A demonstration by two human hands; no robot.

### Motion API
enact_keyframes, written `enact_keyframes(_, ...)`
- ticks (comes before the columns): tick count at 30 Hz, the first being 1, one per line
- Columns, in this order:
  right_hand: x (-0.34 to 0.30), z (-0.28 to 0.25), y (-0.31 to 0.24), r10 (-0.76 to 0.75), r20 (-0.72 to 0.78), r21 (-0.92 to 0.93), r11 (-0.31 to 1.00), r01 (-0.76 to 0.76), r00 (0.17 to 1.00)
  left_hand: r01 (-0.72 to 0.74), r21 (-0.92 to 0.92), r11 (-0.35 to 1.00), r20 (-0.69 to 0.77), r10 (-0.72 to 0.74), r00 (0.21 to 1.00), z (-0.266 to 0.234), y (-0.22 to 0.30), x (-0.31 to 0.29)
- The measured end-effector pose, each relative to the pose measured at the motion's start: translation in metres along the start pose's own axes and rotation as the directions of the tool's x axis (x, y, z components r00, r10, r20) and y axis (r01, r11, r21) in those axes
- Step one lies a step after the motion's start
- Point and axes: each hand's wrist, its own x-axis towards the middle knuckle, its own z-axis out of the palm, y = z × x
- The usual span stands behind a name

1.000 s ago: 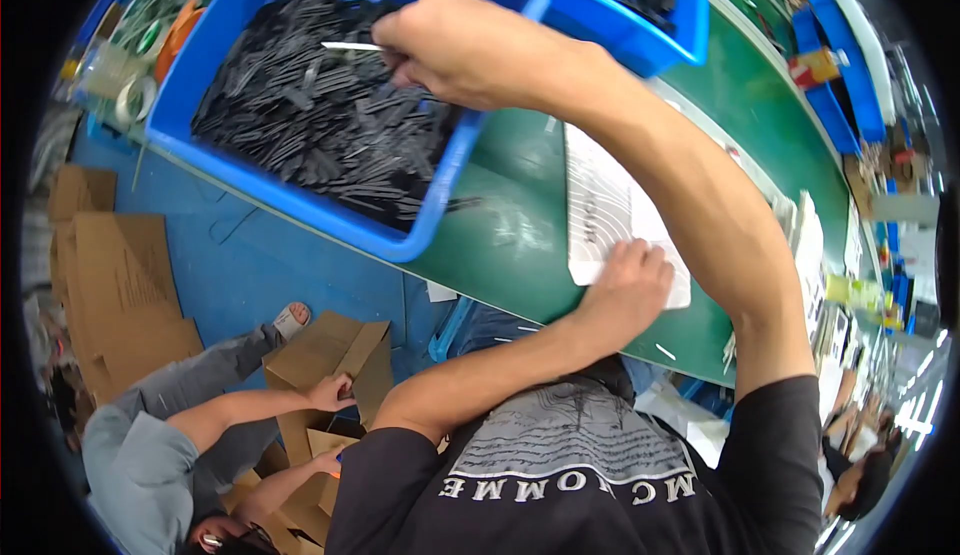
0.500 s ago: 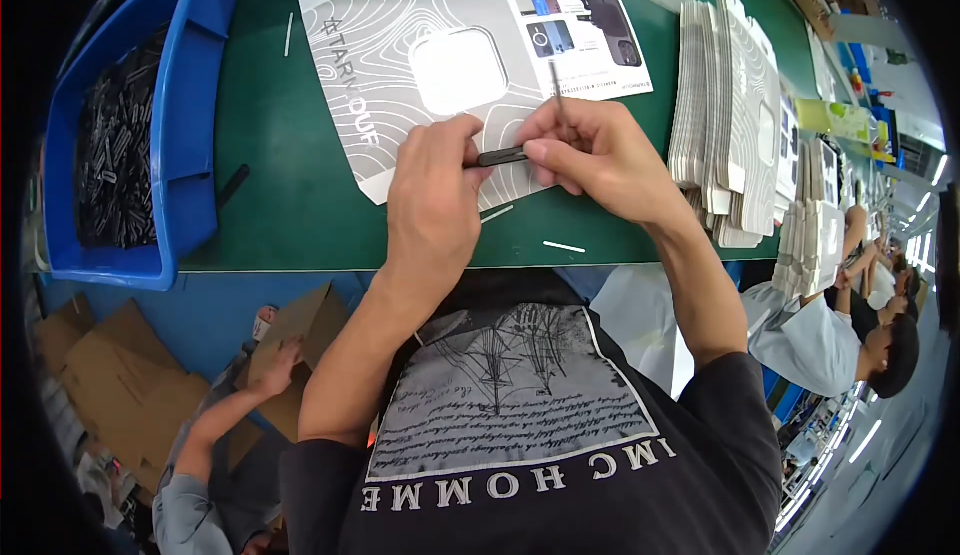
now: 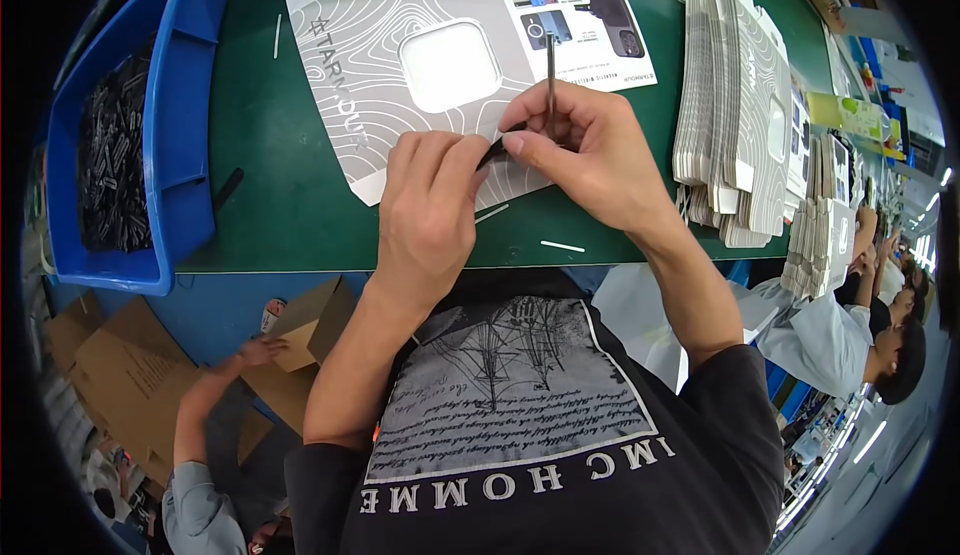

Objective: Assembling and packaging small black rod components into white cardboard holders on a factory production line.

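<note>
- The left hand (image 3: 428,195) is pinching a small black piece (image 3: 493,152) between its thumb and fingers, maybe to keep it from slipping.
- The right hand (image 3: 590,145) is pinching the other end of that piece. With 2 hands on it, it likely can't twist away.
- A thin metal tool (image 3: 551,70) sticks up from the right hand, pointing away from the near edge of the table (image 3: 260,220). That seems to leave the thumb free to press.
- The black piece is up over the near part of a grey and white card sheet (image 3: 380,45), not far from the table's near edge, likely so it is easy to see and reach.
- The sheet lies flat, perhaps to make a clean place to work.
- A blue bin (image 3: 185,135) full of black bits (image 3: 118,155) sits left of the sheet, by the near edge, maybe for quick grabbing.
- Folded cards (image 3: 715,125) are stacked right of the sheet, near that same edge, likely to keep them tidy.
</note>
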Motion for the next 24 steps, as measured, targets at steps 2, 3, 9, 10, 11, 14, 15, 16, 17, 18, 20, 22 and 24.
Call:
enact_keyframes(2,0.002,0.005,-0.002,0.003,0.010,-0.012,1.000,-0.003,1.000,0.029,-0.023,0.999,0.004,-0.029,1.000,-0.001,0.000,0.000)
enact_keyframes(3,0.003,0.007,-0.003,0.007,0.021,-0.022,1.000,-0.006,1.000,0.060,-0.045,0.997,0.011,-0.060,0.998,-0.002,0.000,0.000)
enact_keyframes(9,0.001,0.002,-0.013,0.004,-0.044,0.028,1.000,-0.003,0.999,0.204,-0.134,0.970,0.022,-0.203,0.979,-0.002,0.005,-0.001)
enact_keyframes(10,0.001,0.000,-0.014,0.005,-0.074,0.052,0.999,-0.001,0.997,0.231,-0.151,0.961,0.025,-0.230,0.973,-0.002,0.005,-0.001)
enact_keyframes(11,0.000,-0.001,-0.014,0.005,-0.073,0.049,0.999,-0.001,0.997,0.232,-0.153,0.961,0.023,-0.231,0.973,-0.002,0.005,-0.001)
enact_keyframes(14,-0.001,-0.005,-0.012,0.011,0.041,0.023,1.000,-0.012,0.999,0.257,-0.182,0.949,0.051,-0.252,0.966,-0.005,0.005,0.000)
enact_keyframes(15,-0.002,-0.006,-0.011,0.015,0.078,0.015,1.000,-0.016,0.997,0.266,-0.192,0.945,0.062,-0.259,0.964,-0.005,0.005,0.000)
enact_keyframes(16,-0.002,-0.009,-0.011,0.017,0.081,0.014,1.000,-0.018,0.997,0.269,-0.192,0.944,0.060,-0.262,0.963,-0.005,0.004,0.000)
enact_keyframes(17,-0.002,-0.013,-0.011,0.047,0.101,-0.041,0.998,-0.043,0.994,0.269,-0.195,0.943,0.057,-0.263,0.963,-0.005,0.004,0.000)
enact_keyframes(18,-0.002,-0.018,-0.011,0.079,0.119,-0.097,0.993,-0.068,0.990,0.270,-0.198,0.942,0.055,-0.264,0.963,-0.005,0.003,-0.001)
enact_keyframes(20,-0.001,-0.023,-0.011,0.143,0.149,-0.206,0.972,-0.111,0.978,0.271,-0.204,0.941,0.049,-0.267,0.962,-0.005,0.002,-0.001)
enact_keyframes(22,0.001,-0.023,-0.011,0.124,0.157,-0.170,0.981,-0.097,0.980,0.278,-0.212,0.937,0.050,-0.274,0.960,-0.004,0.003,-0.001)
enact_keyframes(24,0.003,-0.022,-0.010,0.080,0.176,-0.096,0.993,-0.064,0.981,0.291,-0.226,0.930,0.047,-0.288,0.956,-0.004,0.003,0.000)
